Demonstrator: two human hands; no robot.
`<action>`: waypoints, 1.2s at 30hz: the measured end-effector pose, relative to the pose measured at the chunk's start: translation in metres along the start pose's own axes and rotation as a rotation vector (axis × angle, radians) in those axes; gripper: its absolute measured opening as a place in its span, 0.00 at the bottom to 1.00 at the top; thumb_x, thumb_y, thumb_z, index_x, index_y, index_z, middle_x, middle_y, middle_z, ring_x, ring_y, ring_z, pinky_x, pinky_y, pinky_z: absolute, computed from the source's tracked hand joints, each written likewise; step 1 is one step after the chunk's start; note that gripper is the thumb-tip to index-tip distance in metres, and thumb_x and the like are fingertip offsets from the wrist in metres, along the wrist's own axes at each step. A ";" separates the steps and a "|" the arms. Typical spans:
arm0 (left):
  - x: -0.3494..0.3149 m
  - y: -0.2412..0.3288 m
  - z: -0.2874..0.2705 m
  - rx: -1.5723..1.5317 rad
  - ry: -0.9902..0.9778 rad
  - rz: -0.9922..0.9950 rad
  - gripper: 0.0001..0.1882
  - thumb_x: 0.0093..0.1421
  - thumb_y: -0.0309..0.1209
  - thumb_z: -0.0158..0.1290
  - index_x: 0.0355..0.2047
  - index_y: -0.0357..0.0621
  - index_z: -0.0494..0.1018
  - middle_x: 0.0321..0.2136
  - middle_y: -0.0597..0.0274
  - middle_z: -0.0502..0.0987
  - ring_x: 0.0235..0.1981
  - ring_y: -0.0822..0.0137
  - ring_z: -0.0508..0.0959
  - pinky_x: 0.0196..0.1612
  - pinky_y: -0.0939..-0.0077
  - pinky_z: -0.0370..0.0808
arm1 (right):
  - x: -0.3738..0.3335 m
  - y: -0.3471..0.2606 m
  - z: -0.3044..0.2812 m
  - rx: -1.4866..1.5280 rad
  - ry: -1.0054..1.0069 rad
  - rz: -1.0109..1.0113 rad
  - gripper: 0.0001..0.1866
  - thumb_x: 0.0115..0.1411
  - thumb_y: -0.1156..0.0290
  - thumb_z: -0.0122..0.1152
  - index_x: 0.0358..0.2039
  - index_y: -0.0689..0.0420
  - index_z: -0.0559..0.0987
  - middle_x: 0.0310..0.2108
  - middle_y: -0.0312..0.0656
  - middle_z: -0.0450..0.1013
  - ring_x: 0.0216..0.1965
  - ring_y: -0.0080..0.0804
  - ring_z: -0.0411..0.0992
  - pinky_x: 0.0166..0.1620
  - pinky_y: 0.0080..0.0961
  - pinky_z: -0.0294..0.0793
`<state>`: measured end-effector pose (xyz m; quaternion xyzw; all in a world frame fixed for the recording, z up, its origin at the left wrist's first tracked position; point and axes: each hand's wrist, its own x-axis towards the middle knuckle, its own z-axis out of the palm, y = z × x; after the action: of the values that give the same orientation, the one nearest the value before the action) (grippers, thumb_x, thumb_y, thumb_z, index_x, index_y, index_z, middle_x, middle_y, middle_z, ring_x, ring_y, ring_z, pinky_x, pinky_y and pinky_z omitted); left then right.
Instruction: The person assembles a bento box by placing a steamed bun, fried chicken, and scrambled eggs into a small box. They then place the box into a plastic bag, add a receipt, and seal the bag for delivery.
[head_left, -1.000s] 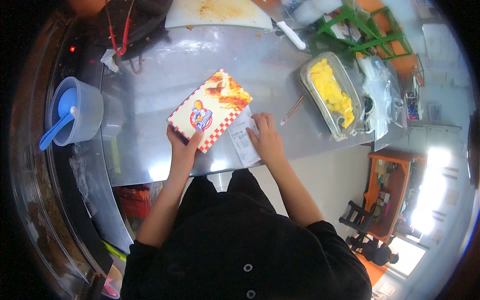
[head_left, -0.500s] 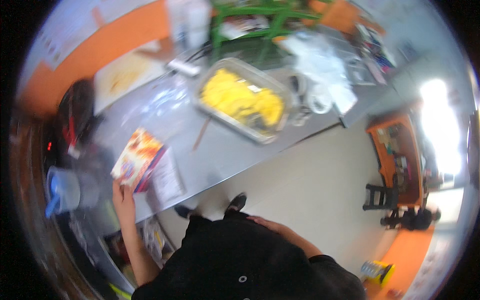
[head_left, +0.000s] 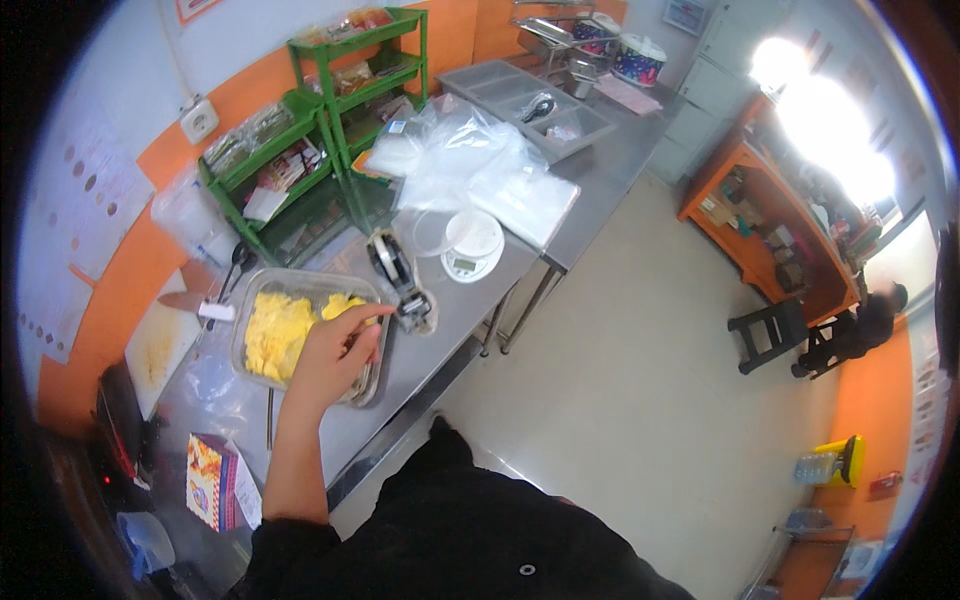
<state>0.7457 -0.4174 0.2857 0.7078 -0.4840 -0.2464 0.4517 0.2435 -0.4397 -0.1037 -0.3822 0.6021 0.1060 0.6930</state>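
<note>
My left hand [head_left: 338,352] reaches over a clear rectangular tub [head_left: 240,345] of yellow food pieces [head_left: 277,335]. Its index finger points at the near end of a black tape dispenser [head_left: 390,262] and the thumb is apart from it; nothing shows in the grasp. Whether the fingertip touches the dispenser I cannot tell. A printed cardboard box [head_left: 210,482] in white, orange and blue rests on the counter near my left forearm, beside a white paper [head_left: 247,487]. My right hand is out of sight behind my black shirt.
Right of the dispenser is a white kitchen scale [head_left: 474,247], with plastic bags [head_left: 465,150] behind it. A knife [head_left: 195,305] lies left of the tub, near a white cutting board [head_left: 160,350]. Green racks [head_left: 335,100] line the wall. A person [head_left: 868,325] sits far right.
My left hand has let go of the cardboard box and moved right, over the tub toward the tape dispenser. My right hand has gone from sight. The view has turned toward the counter's far end.
</note>
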 end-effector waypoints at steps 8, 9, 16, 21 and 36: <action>0.216 -0.005 0.045 0.207 -0.350 0.140 0.16 0.61 0.29 0.49 0.49 0.44 0.72 0.22 0.61 0.78 0.26 0.67 0.77 0.35 0.73 0.72 | 0.063 -0.068 -0.051 0.021 -0.029 0.035 0.21 0.64 0.57 0.46 0.54 0.53 0.71 0.47 0.42 0.70 0.44 0.36 0.69 0.47 0.33 0.66; 0.245 -0.013 0.056 0.185 -0.358 0.196 0.16 0.60 0.29 0.50 0.49 0.44 0.72 0.22 0.61 0.78 0.26 0.65 0.78 0.36 0.72 0.72 | 0.065 -0.077 -0.067 0.046 0.001 0.052 0.21 0.64 0.57 0.46 0.54 0.53 0.71 0.47 0.42 0.71 0.43 0.36 0.69 0.46 0.33 0.67; 0.416 -0.057 0.153 0.756 -0.349 0.530 0.20 0.59 0.35 0.50 0.52 0.47 0.69 0.43 0.55 0.76 0.41 0.56 0.77 0.45 0.63 0.73 | 0.076 -0.150 -0.170 0.379 0.356 -0.008 0.20 0.63 0.59 0.46 0.51 0.53 0.72 0.43 0.41 0.73 0.37 0.34 0.73 0.40 0.34 0.72; 0.459 -0.079 0.207 0.940 -0.449 0.191 0.23 0.59 0.36 0.49 0.53 0.39 0.68 0.42 0.46 0.75 0.40 0.51 0.78 0.48 0.58 0.73 | 0.079 -0.228 -0.202 0.483 0.493 -0.254 0.17 0.61 0.64 0.48 0.50 0.52 0.73 0.42 0.40 0.74 0.35 0.30 0.73 0.36 0.27 0.70; 0.456 -0.068 0.234 0.962 -0.073 -0.310 0.30 0.55 0.28 0.50 0.57 0.37 0.56 0.33 0.48 0.78 0.27 0.49 0.79 0.36 0.56 0.71 | 0.065 -0.659 -0.297 -0.013 -0.631 -0.803 0.21 0.62 0.67 0.51 0.55 0.58 0.70 0.48 0.39 0.71 0.47 0.30 0.69 0.52 0.28 0.66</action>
<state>0.7802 -0.9166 0.1566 0.8902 -0.4475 -0.0840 0.0154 0.4358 -1.1070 0.1063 -0.5371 0.1684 -0.0545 0.8247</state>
